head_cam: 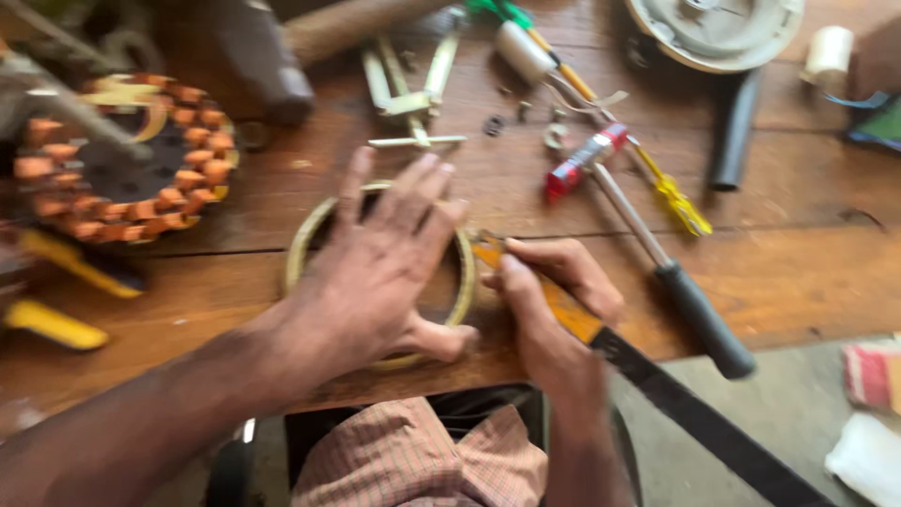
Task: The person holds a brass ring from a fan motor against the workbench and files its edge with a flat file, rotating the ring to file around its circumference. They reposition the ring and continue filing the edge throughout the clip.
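From the head view, your left hand [380, 272] lies flat with its fingers spread wide, palm down over a round brass-coloured metal ring [310, 230] that rests on the worn wooden workbench [798, 272]. The hand covers most of the ring; only its left arc and a stretch of its right edge show past your fingers and thumb.

Your right hand [554, 300] sits just beside the ring's right edge, fingers curled tight around a long flat tool with an orange section and a black handle [657, 385]. The tool's tip meets the ring near your left fingertips, and the black end runs off down to the lower right, past the bench edge. The picture is blurred here, so you cannot tell exactly what kind of blade it is.

Further up the bench, to your left, lies a round motor winding with copper-orange coils [122, 160] — well apart from the ring. Above your left hand sits a pale metal puller with several arms [413, 94]. To the right lie a yellow-handled screwdriver [671, 192], a black-handled tool with a steel shaft [676, 282] and a small red and silver piece [587, 160]. A pale round housing [718, 28] shows at the top edge, and checked cloth [413, 460] covers your lap below the bench.
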Demonstrator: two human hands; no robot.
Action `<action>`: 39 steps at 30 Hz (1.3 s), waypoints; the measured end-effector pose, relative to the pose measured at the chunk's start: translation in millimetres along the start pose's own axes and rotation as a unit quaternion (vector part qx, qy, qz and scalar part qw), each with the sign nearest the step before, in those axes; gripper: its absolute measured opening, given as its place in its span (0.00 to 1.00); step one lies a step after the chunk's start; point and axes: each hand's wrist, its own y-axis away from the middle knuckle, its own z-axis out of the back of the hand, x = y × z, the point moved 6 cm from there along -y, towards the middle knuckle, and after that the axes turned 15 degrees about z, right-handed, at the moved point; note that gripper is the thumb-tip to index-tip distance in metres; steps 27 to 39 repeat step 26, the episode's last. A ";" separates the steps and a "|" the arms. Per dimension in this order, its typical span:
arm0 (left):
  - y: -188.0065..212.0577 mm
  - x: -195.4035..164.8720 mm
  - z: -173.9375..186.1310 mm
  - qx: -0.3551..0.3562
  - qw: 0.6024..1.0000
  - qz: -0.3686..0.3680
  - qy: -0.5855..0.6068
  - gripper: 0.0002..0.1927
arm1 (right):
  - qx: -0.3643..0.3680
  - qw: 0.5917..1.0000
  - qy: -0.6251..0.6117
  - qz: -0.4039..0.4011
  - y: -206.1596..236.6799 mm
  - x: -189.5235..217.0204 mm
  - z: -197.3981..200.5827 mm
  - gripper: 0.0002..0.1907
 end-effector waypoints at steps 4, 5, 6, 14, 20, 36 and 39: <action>4.0 -0.1 3.4 0.043 0.999 0.009 0.016 0.66 | -0.015 0.999 -0.027 0.010 4.6 0.2 2.2 0.05; 3.0 0.1 5.4 0.041 0.999 0.013 0.010 0.65 | -0.021 0.999 -0.033 0.010 3.2 -0.1 1.7 0.06; 1.7 0.4 7.3 0.038 0.999 0.012 0.020 0.64 | -0.019 0.999 -0.036 0.011 1.3 -1.4 -1.0 0.06; 0.1 -1.2 11.4 0.029 0.999 0.007 0.029 0.65 | -0.012 0.999 -0.035 0.002 -3.9 0.1 -3.7 0.06; 2.1 -1.8 12.3 0.020 1.000 0.000 0.015 0.65 | -0.024 0.999 -0.037 -0.015 -0.4 0.9 -5.0 0.06; 2.3 -0.3 4.7 0.037 0.999 -0.012 0.020 0.66 | -0.015 0.998 0.050 0.024 -4.4 -2.3 -8.0 0.07; 2.3 -0.3 4.7 0.037 0.999 -0.012 0.020 0.66 | -0.015 0.998 0.050 0.024 -4.4 -2.3 -8.0 0.07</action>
